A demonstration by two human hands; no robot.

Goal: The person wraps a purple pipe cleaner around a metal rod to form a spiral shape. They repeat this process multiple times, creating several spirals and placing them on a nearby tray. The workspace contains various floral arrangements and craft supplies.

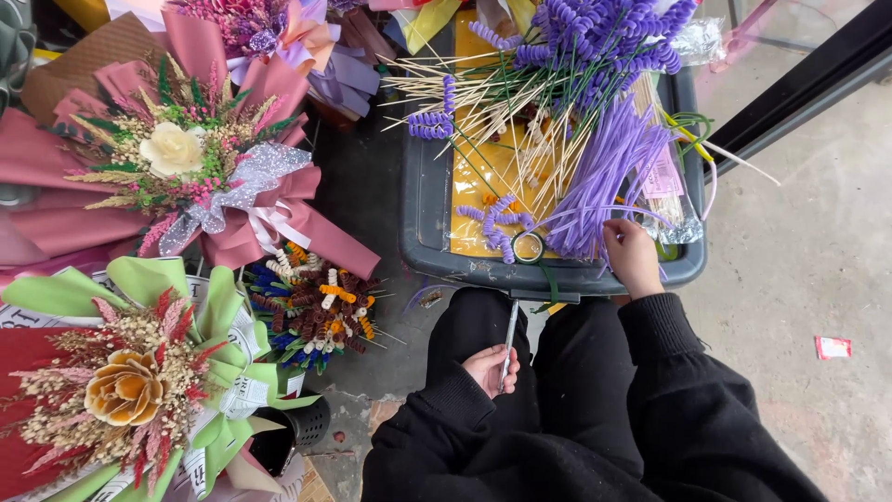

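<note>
Head view. Left hand (490, 367), palm up on the lap, fingers curled around a thin pale stick (510, 342) pointing away from the body. Right hand (634, 256) reaches far, fingertips pinching strands of a purple pipe-cleaner bundle (604, 177) in the dark plastic tray (423, 200). A tape roll (528, 247) sits on the tray's near rim. 2 wrapped bouquets, pink (186, 153) and green (139, 381), lie left on the concrete floor (799, 279).

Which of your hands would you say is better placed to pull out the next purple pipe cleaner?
Probably the right hand: it already touches the purple pipe cleaners in the grey tray, while the left hand holds a thin stick.
</note>
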